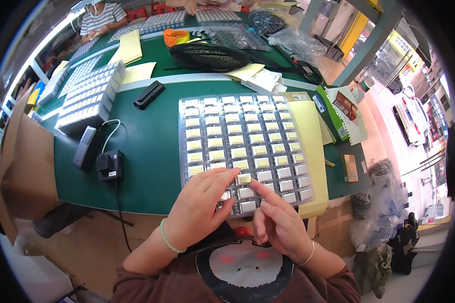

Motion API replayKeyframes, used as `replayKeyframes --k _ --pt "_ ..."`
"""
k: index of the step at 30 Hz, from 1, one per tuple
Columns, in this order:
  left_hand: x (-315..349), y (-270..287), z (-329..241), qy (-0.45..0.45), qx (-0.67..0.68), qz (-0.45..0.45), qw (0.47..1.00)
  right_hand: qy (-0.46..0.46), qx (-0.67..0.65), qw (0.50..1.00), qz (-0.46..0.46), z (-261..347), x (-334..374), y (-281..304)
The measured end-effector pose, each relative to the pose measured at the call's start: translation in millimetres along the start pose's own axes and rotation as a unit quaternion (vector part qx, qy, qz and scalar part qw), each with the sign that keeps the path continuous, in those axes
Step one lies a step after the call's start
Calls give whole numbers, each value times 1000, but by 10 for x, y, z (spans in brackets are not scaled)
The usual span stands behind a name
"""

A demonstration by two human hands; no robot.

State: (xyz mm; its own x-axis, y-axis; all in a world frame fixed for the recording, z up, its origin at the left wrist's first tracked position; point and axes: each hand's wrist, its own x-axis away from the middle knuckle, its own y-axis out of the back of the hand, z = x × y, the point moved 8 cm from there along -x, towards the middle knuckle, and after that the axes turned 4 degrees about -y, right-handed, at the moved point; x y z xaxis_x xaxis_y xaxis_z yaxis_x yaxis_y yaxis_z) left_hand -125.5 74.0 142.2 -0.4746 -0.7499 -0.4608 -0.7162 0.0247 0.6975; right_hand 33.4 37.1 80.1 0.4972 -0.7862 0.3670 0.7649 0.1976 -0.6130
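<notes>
A clear plastic tray [183, 132] lies in front of me, holding rows of small white blocks. Many blocks in the far and left rows have a pale yellow piece on top; several at the near right are plain white. My left hand [201, 196] hovers over the tray's near left part, fingers extended and thumb apart, covering some blocks. Its index fingertip meets the edge of one yellow-topped block [244, 179]. From the other side my right hand [283, 222] points its index finger at that block's right edge, the other fingers curled loosely. I see nothing held in either hand.
Yellow sheets [312, 151] lie under the tray's right side. A stack of filled trays [90, 98] stands at the left, near a black adapter [110, 165] with a cable. A black mesh bag [210, 56] lies beyond. A person in a striped shirt [103, 20] sits far left.
</notes>
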Motion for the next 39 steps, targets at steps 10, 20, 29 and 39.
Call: replayKeyframes --k 10,20,29,39 --pt "25 -30 27 -13 0 -14 1000 3 -19 1000 -17 31 -35 -7" --pt "12 -24 -7 -18 -15 -18 1000 -2 -10 1000 -23 96 -44 -11" --pt "-17 -41 -85 -40 -60 -9 997 -31 6 999 -22 84 -38 -37" --pt "-27 -43 -96 -34 -76 -9 997 -15 210 976 -54 123 -13 -110"
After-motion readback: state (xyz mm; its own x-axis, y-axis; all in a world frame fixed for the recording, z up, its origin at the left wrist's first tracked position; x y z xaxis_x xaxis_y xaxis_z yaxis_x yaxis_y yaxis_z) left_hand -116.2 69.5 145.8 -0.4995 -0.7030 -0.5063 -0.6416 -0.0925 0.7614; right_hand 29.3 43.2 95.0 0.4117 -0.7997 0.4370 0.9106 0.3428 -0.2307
